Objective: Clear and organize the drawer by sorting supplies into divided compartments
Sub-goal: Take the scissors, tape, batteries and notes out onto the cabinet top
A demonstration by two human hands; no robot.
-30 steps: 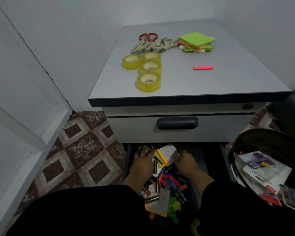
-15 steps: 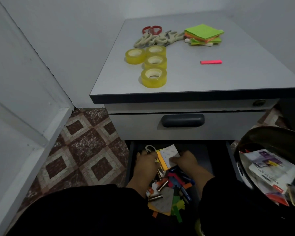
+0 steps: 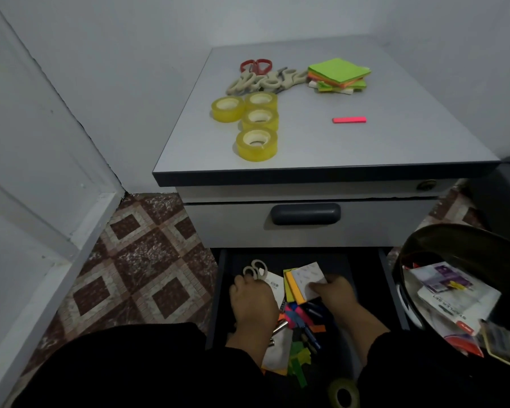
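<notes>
Reaching into the open bottom drawer (image 3: 223,290) of the grey cabinet (image 3: 321,142), both hands work the jumbled supplies. Right hand (image 3: 334,293) pinches a white paper pad (image 3: 308,276) beside yellow notes. Left hand (image 3: 252,298) curls its fingers onto scissors (image 3: 256,270) at the drawer's back-left. Four tape rolls (image 3: 256,144) sit on top.
</notes>
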